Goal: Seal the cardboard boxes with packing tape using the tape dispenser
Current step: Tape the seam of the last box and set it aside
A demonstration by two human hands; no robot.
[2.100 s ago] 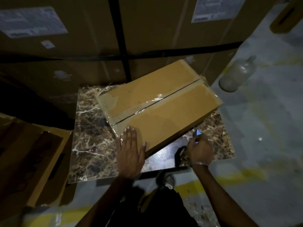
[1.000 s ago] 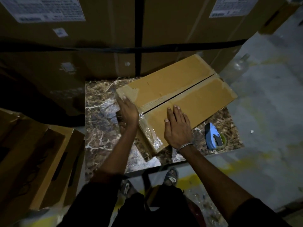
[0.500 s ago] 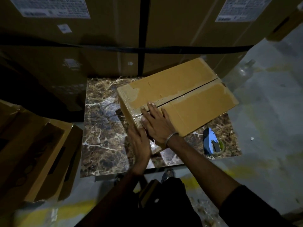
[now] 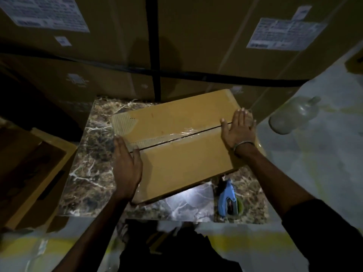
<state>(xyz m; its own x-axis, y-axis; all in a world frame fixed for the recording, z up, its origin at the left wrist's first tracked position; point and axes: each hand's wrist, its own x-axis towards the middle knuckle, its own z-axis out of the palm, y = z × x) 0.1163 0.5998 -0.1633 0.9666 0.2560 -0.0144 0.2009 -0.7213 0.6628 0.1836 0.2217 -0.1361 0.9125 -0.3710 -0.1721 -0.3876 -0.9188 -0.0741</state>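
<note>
From the head view, the flat brown cardboard box (image 4: 184, 146) lies askew on the brown marbled stone surface (image 4: 92, 173), its far corner close to the surface's back edge and its near corner toward the front edge. A strip of clear packing tape (image 4: 182, 134) runs along the centre seam between the two flaps and shines in a wrinkled patch about halfway along. My left hand (image 4: 126, 165) lies flat with fingers straight at the box's left end, thumb resting by the seam and palm running down over the edge. My right hand (image 4: 238, 127) is spread flat on the right end, fingers reaching past the seam toward the far side. Neither holds anything. The blue plastic tape dispenser (image 4: 227, 197) lies on the surface near its front right corner, just beside the box's near corner and apart from both hands.

I judge this to be the pressing-down step. To do it well I should rub from the middle of the seam outward with flat palms, working the wrinkled patch first so air does not stay trapped, then fold each tape end firmly over the box's end wall. The box is light and could slide on polished stone, so one hand should brace while the other smooths.
</note>
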